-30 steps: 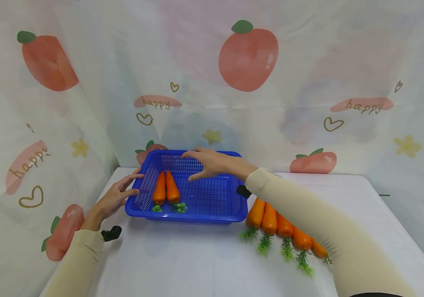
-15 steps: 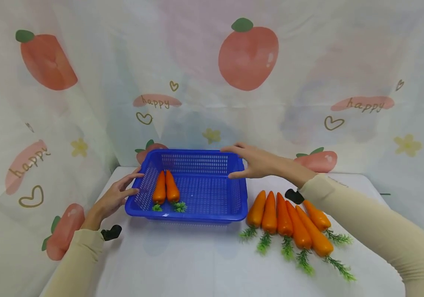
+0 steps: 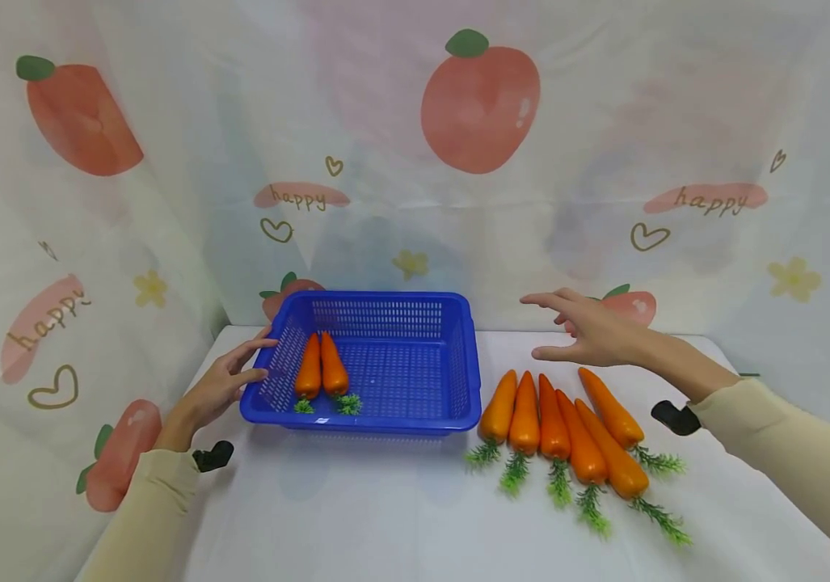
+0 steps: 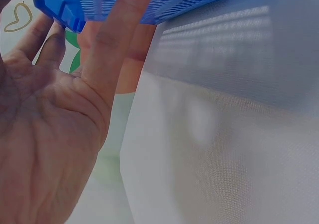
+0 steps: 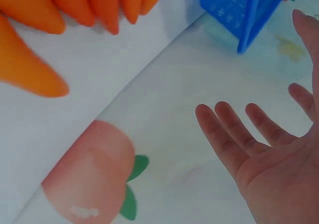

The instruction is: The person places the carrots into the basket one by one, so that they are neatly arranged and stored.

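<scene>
My left hand (image 3: 221,386) is at the left side of a blue plastic basket (image 3: 360,422), its fairly straight fingers and thumb touching the rim. From below, the left wrist view shows the palm (image 4: 45,129) under the basket's slatted wall (image 4: 102,7). Inside the basket, two orange carrots with green tops lie side by side at the left, among them one carrot (image 3: 334,368). To the right, my right hand (image 3: 589,330) hovers with fingers spread and nothing in it. Just below it in the head view, several carrots (image 3: 525,416) fan out on the table, tips pointing away.
A white cloth covers the table (image 3: 356,509). Behind it and at the left hangs a printed curtain (image 3: 385,121) with fruit, hearts and lettering. One carrot (image 3: 611,408) lies at the right end of the row, near the right forearm. Dark wrist straps sit at both sleeves.
My right hand has moved from over the basket out to the right, above the row of carrots, uncovering the ones its sleeve hid. The left hand keeps its place at the basket.
</scene>
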Tool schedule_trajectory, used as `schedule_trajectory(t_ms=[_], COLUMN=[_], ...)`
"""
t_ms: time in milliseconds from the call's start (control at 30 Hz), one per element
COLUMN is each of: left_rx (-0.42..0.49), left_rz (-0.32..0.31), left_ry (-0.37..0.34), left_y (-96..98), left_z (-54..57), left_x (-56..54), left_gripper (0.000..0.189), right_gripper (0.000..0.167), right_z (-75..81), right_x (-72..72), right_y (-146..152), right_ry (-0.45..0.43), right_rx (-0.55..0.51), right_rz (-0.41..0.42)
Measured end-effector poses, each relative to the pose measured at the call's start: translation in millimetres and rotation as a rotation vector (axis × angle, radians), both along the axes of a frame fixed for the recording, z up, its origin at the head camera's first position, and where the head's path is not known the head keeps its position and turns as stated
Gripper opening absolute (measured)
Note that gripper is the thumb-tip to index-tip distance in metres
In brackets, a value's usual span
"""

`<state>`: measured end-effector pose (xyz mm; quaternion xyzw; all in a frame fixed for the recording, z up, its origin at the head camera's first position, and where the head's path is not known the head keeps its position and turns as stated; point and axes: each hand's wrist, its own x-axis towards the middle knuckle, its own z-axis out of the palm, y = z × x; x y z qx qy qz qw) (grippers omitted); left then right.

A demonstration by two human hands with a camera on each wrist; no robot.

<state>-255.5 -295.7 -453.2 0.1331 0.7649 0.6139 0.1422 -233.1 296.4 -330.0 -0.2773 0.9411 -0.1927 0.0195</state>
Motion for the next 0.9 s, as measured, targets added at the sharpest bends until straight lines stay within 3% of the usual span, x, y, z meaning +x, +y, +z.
schedule_trajectory(t_ms=[267, 533, 633, 900], left_rx=[0.010, 0.016, 0.010, -0.007], left_rz=[-0.007, -0.012, -0.014, -0.004], left_ry=[-0.009, -0.009, -0.004, 0.004], left_y=[-1.2, -0.9, -0.8, 0.1], left_z=[-0.1, -0.2, 0.3, 1.3], left_x=[-0.6, -0.3, -0.2, 0.5], left_gripper=[0.056, 0.056, 0.055, 0.056], right_gripper=[0.078, 0.074, 0.073, 0.076], right_z=[-18.6, -49.4, -59.7, -79.4], right_x=[12.4, 21.2, 23.2, 26.1], right_y=[33.9, 62.8, 73.6, 97.4], right_ry=[0.039, -0.054, -0.132, -0.483], right_rx=[-0.070, -0.137, -0.136, -0.231], right_rz=[-0.018, -0.060, -0.095, -0.188])
